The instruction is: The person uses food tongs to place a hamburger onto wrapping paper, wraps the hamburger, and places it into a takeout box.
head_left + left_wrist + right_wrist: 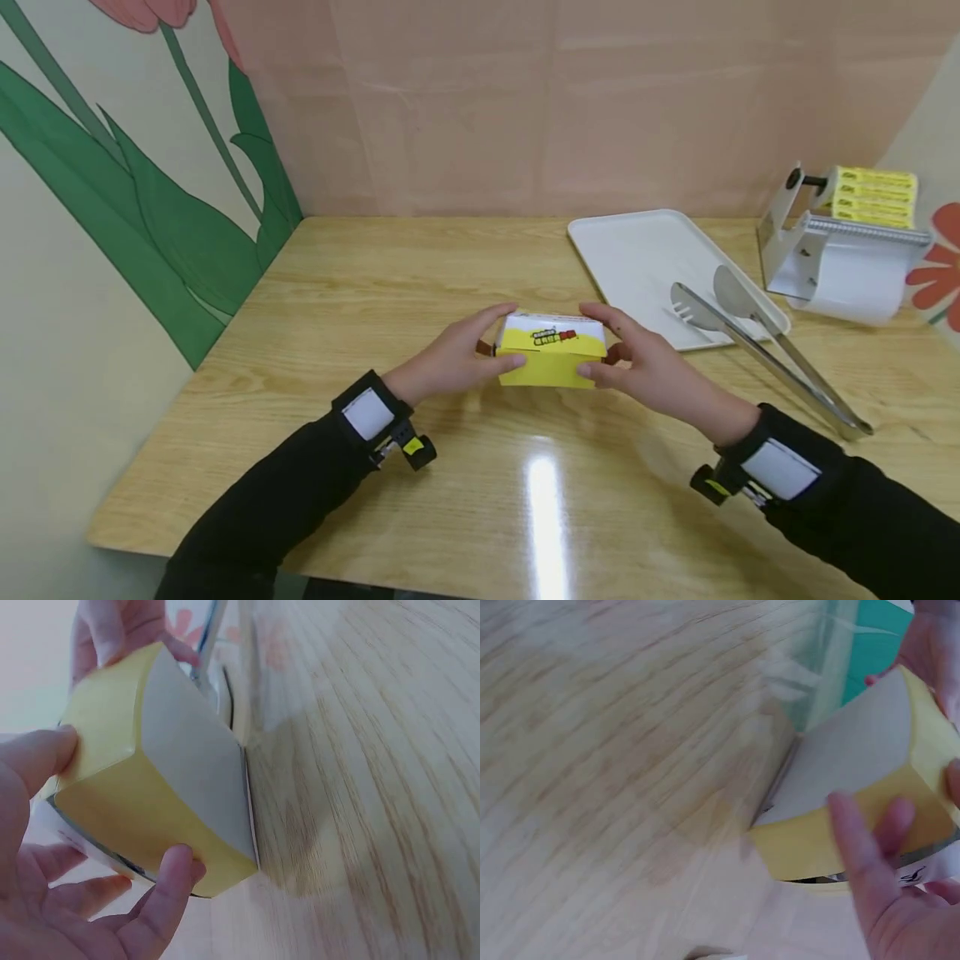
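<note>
A small yellow-and-white cardboard food box [551, 367] is held between both hands, its lid down and dark and red printing on top. My left hand [468, 354] grips its left end, thumb on the front yellow face and fingers around the side and back. At the opposite end, my right hand [637, 358] holds it the same way, thumb at the front. In the left wrist view the plain pale underside of the box [191, 750] shows, so it is raised or tilted off the wood. The right wrist view also shows that underside of the box [855, 746].
Behind and to the right lies a white tray [637, 250], with metal tongs [780, 358] resting across its near edge. A label dispenser [840, 267] with a roll of yellow stickers stands at the right back. Walls border the wooden table [360, 283] left and behind.
</note>
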`<state>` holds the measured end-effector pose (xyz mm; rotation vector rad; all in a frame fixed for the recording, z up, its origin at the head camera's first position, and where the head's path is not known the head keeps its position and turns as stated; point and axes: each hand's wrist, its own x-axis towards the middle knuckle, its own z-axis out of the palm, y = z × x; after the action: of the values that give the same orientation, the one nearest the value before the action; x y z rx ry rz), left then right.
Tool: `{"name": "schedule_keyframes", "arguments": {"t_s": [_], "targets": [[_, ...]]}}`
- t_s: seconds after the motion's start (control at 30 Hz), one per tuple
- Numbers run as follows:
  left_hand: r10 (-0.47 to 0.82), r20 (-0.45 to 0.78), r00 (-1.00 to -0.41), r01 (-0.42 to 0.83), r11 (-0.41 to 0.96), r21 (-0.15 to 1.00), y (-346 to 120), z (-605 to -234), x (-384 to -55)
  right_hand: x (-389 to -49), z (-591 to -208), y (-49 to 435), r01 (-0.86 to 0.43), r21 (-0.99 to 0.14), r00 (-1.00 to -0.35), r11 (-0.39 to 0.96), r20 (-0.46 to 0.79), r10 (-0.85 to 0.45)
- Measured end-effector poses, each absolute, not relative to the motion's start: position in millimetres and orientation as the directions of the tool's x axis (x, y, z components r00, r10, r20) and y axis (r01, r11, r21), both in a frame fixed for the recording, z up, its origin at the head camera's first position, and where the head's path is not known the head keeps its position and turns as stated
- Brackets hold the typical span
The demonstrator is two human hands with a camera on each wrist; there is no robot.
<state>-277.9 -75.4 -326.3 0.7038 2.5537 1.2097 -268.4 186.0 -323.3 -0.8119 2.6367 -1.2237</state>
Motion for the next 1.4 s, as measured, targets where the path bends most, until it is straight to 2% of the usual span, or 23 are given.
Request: {"name": "schedule_keyframes", "arguments": {"t_s": [0.13, 0.23, 0.5, 0.67, 1.0, 1.2, 1.4], "targets": [[0.442, -0.02, -0.897, 0.267, 0.576, 0.773, -73, -326, -277, -268, -324, 186, -0.444, -0.686, -0.85, 0.576, 0.12, -0.513], [0.423, -0.015, -0.906, 0.258, 0.581, 0.772, -72, -325, -277, -269, -325, 186, -0.429, -0.707, -0.843, 0.562, 0.09, -0.53], [0.402, 0.057, -0.914, 0.311, 0.601, 0.736, -66, -322, -276, -272, -328, 187, -0.414, -0.752, -0.817, 0.513, 0.06, -0.573], [0.4, 0.062, -0.915, 0.316, 0.61, 0.727, -64, -321, -275, -275, -326, 188, -0.416, -0.762, -0.807, 0.496, 0.057, -0.588], [0.373, 0.067, -0.925, 0.302, 0.618, 0.726, -61, -318, -277, -280, -321, 189, -0.485, -0.703, -0.775, 0.521, 0.069, -0.628], [0.395, 0.09, -0.914, 0.327, 0.59, 0.738, -63, -319, -277, -280, -321, 189, -0.475, -0.702, -0.795, 0.531, 0.084, -0.6], [0.429, 0.124, -0.895, 0.382, 0.592, 0.71, -67, -318, -276, -283, -322, 192, -0.352, -0.781, -0.847, 0.515, 0.032, -0.53]]}}
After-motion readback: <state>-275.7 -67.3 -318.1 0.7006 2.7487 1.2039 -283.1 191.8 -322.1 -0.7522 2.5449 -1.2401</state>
